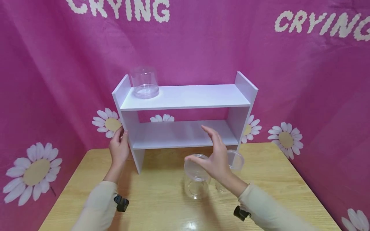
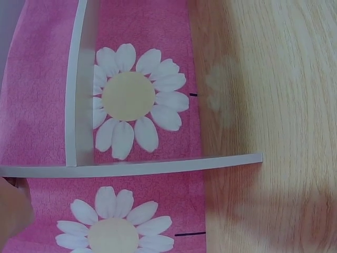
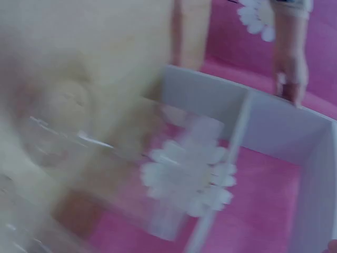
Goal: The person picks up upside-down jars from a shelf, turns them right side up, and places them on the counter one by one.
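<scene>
My left hand (image 1: 119, 147) rests against the outer face of the white shelf's (image 1: 185, 106) left side panel, fingertips touching it. Part of that hand (image 2: 13, 208) shows below the panel edge in the left wrist view. Over the table, my right hand (image 1: 216, 157) is spread with thumb and fingers wide apart, nothing between them. Its thumb overlaps the top of a clear lidded jar (image 1: 197, 175) that stands on the table. Partly hidden behind this hand is a second clear jar (image 1: 235, 160). A third clear jar (image 1: 146, 86) stands on the top shelf at the left.
The shelf has two boards and raised side panels, and stands at the back of the wooden table (image 1: 162, 199). Behind it hangs a pink curtain (image 1: 196, 41) printed with daisies and white lettering. Jars and shelf appear blurred in the right wrist view.
</scene>
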`<state>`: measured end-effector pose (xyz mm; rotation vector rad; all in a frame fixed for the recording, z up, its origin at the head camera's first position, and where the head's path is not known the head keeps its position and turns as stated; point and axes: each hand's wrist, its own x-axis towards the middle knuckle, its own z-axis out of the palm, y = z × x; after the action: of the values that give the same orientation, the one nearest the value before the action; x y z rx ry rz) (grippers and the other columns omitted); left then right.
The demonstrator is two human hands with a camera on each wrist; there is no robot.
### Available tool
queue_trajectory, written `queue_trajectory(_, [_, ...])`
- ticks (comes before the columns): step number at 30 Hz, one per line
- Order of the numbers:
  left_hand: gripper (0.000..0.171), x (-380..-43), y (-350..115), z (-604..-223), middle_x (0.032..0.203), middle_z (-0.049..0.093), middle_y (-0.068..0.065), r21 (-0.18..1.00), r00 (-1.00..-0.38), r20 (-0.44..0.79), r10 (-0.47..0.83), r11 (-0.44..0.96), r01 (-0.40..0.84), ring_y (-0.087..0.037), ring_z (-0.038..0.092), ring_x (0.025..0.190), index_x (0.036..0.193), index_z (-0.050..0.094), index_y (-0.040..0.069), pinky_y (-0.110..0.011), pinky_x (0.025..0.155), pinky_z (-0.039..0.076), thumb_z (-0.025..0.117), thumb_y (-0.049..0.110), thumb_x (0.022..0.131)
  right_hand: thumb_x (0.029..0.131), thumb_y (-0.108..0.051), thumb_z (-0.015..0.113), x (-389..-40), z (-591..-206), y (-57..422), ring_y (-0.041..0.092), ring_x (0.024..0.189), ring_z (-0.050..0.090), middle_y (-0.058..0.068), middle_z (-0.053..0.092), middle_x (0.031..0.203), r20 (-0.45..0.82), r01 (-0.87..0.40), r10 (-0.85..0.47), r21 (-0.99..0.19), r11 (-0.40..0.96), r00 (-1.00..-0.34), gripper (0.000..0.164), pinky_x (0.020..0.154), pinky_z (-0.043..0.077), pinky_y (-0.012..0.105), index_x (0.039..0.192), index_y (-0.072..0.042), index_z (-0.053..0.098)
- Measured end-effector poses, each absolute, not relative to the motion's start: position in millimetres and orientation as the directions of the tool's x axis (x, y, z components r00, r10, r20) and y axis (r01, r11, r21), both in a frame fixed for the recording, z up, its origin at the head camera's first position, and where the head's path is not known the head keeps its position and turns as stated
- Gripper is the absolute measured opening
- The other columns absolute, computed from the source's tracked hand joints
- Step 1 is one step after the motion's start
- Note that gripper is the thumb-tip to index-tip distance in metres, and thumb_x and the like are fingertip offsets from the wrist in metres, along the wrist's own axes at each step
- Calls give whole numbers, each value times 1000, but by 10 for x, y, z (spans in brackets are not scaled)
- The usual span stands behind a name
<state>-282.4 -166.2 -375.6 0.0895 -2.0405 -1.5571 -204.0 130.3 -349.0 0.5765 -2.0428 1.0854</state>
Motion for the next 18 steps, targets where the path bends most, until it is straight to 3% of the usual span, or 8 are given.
queue_trajectory(5, [39, -2865, -1653, -3706, 133, 56, -25, 901, -835, 404, -373, 319, 294, -37, 56, 121, 136, 50, -1, -49, 107, 45, 47, 14, 100, 55, -26, 93, -2281, -2983, 1219, 25, 126, 53, 13, 57, 133, 800, -710, -103, -455, 538, -591, 95, 111, 43, 36, 134, -2, 49])
queue_trajectory(9, [40, -2876, -1671, -3702, 132, 57, -25, 901, -833, 404, -377, 321, 292, -35, 57, 120, 137, 50, -1, -48, 106, 46, 46, 14, 100, 58, -29, 92, -2494, -2609, 1112, 26, 121, 54, 14, 59, 129, 779, -710, -172, -426, 561, -603, 89, 105, 46, 37, 132, 0, 51])
queue_trajectory(12, [40, -2872, -1684, -3726, 133, 56, -24, 907, -834, 390, -389, 316, 277, -34, 57, 120, 137, 50, 0, -47, 106, 46, 47, 14, 100, 61, -30, 91, -2633, -2358, 1014, 28, 120, 55, 14, 59, 129, 720, -684, -214, -458, 568, -660, 85, 104, 46, 38, 130, 0, 52])
queue_trajectory(18, [39, -2846, -1664, -3743, 132, 58, -24, 906, -834, 389, -392, 326, 269, -35, 58, 119, 136, 51, 0, -47, 105, 46, 48, 15, 100, 70, -40, 84, -2855, -1967, 845, 25, 127, 52, 10, 56, 136, 484, -512, -246, -555, 656, -840, 81, 106, 46, 37, 134, -6, 48])
